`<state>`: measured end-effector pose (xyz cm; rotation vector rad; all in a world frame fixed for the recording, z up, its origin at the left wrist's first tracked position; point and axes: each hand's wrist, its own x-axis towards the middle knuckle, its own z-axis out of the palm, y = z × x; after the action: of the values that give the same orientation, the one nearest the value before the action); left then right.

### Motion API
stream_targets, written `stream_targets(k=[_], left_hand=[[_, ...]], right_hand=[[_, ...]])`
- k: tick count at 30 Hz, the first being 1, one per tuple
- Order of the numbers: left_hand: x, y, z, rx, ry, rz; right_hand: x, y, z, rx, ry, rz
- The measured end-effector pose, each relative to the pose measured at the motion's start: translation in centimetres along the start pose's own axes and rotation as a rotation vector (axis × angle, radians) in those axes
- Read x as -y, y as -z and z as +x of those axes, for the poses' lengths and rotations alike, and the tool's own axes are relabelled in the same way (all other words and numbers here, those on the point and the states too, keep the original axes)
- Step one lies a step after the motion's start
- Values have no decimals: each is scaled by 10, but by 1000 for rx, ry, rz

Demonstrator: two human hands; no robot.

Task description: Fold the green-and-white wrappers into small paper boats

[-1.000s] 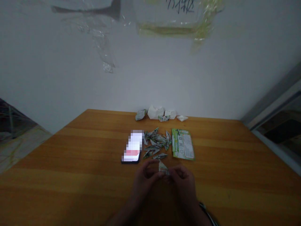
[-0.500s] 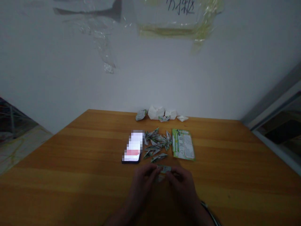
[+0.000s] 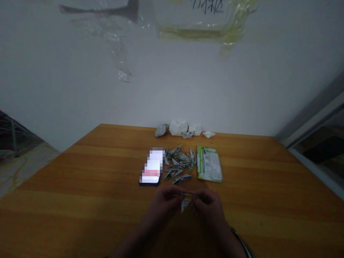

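Both hands meet over the near middle of the wooden table. My left hand and my right hand pinch a small folded piece of printed paper between their fingertips; its point hangs downward. Just beyond them lies a pile of several folded paper pieces of the same green-and-white print. A phone with a lit screen lies left of the pile. A flat green printed paper sheet lies right of it.
Crumpled white and printed paper scraps sit at the table's far edge against the white wall. Clear tape and a plastic sheet with handwriting stick to the wall above. A window frame runs along the right.
The folded paper between my fingers has turned over: its tip pointed up a second ago, lay flat half a second ago, and points down now. Both hands stayed in place.
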<state>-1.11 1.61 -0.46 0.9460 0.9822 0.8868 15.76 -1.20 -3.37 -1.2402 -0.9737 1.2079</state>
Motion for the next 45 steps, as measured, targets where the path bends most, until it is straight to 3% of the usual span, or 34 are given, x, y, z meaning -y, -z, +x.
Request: stream_targets(k=[4,7,13,17,20,25,30,37,41,45], left_hand=[[6,1,2,4,101,-100],[11,2,3,3,226,-159],[8,0,-1,145,234,86],[1,1,-4,253,240,112],[0,4,-5,284,216,115],[3,9,-2,240,92,246],[7,8,2,147,-69,441],[4,5,-4,92,-203,631],[2,4,-7,95,-234,661],[2,-1,-8,116,-174,604]], right_hand=[[3,1,-4,-58,188,-197],[4,2,-5,-42,248,-263],[-1,-1,-2,68,112,-142],[-1,-3,-1,93,3,-30],[3,-1,-2,107,42,-44],[7,7,3,268,15,-4],[-1,8,9,226,-133,51],[-1,11,9,233,-142,-11],[2,11,10,249,-141,-27],[2,8,9,177,-49,-121]])
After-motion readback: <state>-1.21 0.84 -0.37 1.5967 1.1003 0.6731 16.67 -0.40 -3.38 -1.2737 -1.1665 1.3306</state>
